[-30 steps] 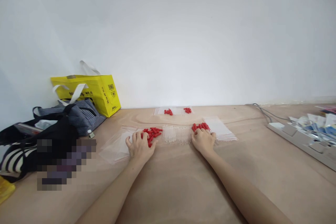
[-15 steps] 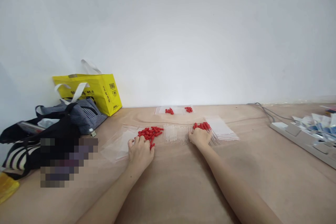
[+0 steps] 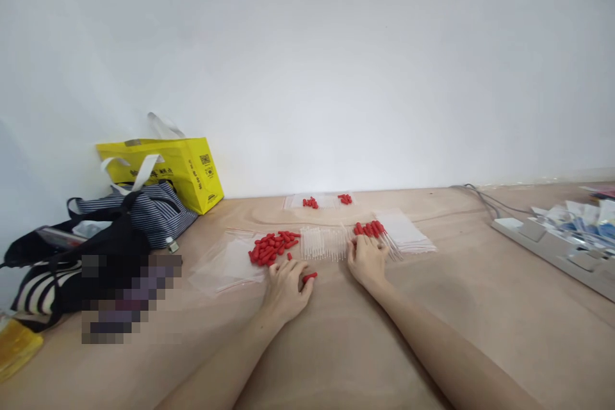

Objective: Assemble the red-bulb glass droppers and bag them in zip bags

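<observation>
My left hand [image 3: 287,288] is low over the table, fingers bent, with a single red bulb [image 3: 310,277] at its thumb and forefinger. Just beyond it lies a pile of loose red bulbs [image 3: 271,246]. A row of clear thin tubes [image 3: 324,243] lies between my hands. My right hand [image 3: 368,261] is closed at the row's right end, by the tubes with red bulbs on them [image 3: 372,229]; a thin clear tube seems to stick up from its fingers.
Clear bags [image 3: 230,262] lie left of the pile, white bags [image 3: 403,230] at the right. Farther back is a bag with red bulbs [image 3: 344,199]. Dark bags and a yellow bag [image 3: 192,173] stand left; a power strip [image 3: 552,253] lies right.
My left hand has moved right, off the pile, and a red bulb now shows at its thumb. My right hand has shifted slightly towards me.
</observation>
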`<state>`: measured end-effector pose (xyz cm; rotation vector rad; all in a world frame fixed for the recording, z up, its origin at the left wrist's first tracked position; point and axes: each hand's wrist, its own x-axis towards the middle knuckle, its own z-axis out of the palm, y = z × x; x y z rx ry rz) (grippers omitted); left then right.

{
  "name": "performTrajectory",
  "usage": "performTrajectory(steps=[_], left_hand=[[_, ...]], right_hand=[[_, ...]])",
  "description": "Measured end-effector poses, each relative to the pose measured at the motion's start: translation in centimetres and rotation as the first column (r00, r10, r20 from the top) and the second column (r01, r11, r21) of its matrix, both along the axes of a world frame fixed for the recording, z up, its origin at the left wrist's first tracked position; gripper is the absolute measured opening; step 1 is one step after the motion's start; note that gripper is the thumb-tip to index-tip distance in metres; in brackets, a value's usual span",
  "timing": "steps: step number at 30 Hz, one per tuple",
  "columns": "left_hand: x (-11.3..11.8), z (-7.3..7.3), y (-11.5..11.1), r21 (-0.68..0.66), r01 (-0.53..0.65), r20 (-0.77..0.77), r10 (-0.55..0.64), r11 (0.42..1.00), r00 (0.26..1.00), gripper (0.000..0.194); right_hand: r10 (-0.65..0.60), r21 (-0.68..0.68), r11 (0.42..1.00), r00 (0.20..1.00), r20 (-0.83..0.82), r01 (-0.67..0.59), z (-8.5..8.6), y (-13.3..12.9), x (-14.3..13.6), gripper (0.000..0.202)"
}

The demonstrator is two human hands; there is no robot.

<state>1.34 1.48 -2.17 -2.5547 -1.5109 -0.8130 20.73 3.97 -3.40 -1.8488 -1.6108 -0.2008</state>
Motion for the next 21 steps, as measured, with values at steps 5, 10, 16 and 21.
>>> performTrajectory(steps=[5, 10, 16, 21], left_hand=[[0.0, 0.3, -0.3, -0.020, 0.044, 0.000, -0.044, 0.999, 0.999, 0.016], [0.0, 0.4, -0.2, -0.065, 0.044, 0.040, -0.042, 0.997, 0.998, 0.016], [-0.1, 0.2, 0.1, -0.116, 0.057, 0.072, -0.048, 0.992, 0.996, 0.014], [-0.1, 0.2, 0.2, -0.128, 0.094, 0.075, -0.085, 0.987, 0.994, 0.012]], right_hand=[[0.377, 0.132, 0.923, 0.917, -0.128, -0.361, -1.7, -2.3, -0.1, 0.022], [0.542, 0.063, 0.840, 0.838, -0.072, -0.538, -1.6, -3.7, 0.4, 0.036], [0.594, -0.030, 0.801, 0.800, -0.084, -0.598, -0.6, -4.2, 0.2, 0.025], [0.608, -0.024, 0.789, 0.786, -0.108, -0.614, -0.5, -4.3, -0.2, 0.025]])
